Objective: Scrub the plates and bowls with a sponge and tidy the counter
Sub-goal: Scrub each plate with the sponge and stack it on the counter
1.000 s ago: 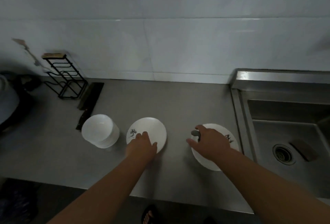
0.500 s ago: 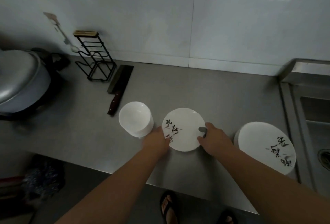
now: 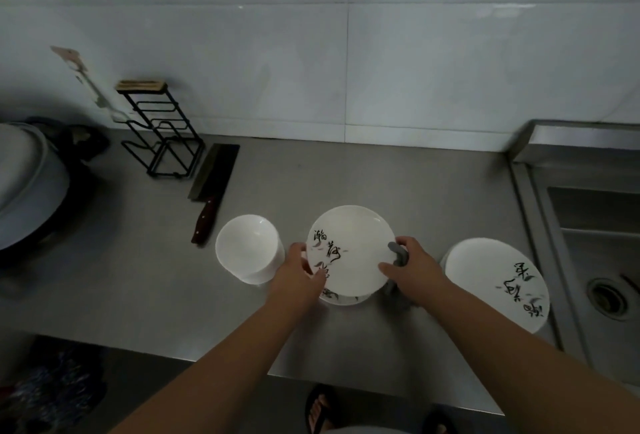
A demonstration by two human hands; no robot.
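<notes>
A white plate with black brush writing (image 3: 356,243) is lifted a little off a second plate (image 3: 341,299) that lies under it on the steel counter (image 3: 138,295). My left hand (image 3: 298,272) grips the lifted plate's left rim. My right hand (image 3: 414,265) holds its right rim together with a grey sponge (image 3: 397,255) tucked in the fingers. A stack of white bowls (image 3: 247,248) stands just left of my left hand. Another stack of written plates (image 3: 495,281) sits to the right.
A cleaver (image 3: 213,191) lies behind the bowls, beside a black wire rack (image 3: 161,136). A grey pot with a lid (image 3: 24,188) fills the far left. The steel sink (image 3: 595,253) with its drain (image 3: 607,297) is at the right. Sandalled feet show below the counter edge.
My right hand left the right stack and came to the middle plate with the sponge. Both hands now grip that plate and have raised it off the one below. The view swung left.
</notes>
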